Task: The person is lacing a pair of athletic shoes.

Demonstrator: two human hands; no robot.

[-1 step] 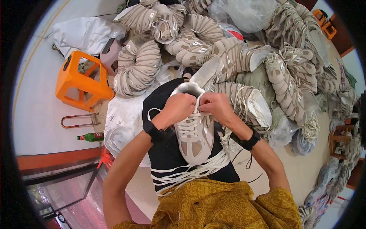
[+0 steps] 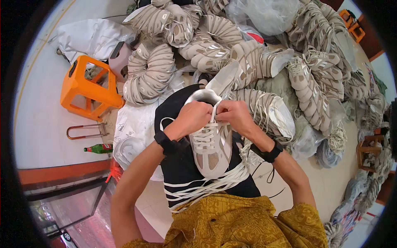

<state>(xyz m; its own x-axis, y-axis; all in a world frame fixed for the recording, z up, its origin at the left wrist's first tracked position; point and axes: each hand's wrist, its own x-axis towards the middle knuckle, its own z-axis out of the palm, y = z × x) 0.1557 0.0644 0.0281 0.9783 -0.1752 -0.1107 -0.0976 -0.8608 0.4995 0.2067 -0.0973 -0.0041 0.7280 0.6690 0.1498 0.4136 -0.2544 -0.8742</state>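
From the head view we see our left hand (image 2: 193,117) and right hand (image 2: 233,116) both pinching the white laces at the tongue of the beige sneaker (image 2: 211,144), which lies on our lap, toe toward us, right of the orange stool (image 2: 89,89).

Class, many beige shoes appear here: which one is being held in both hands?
The beige shoe on the person's lap, toe toward the camera: the left hand and right hand grip its laces. The others lie bundled in heaps.
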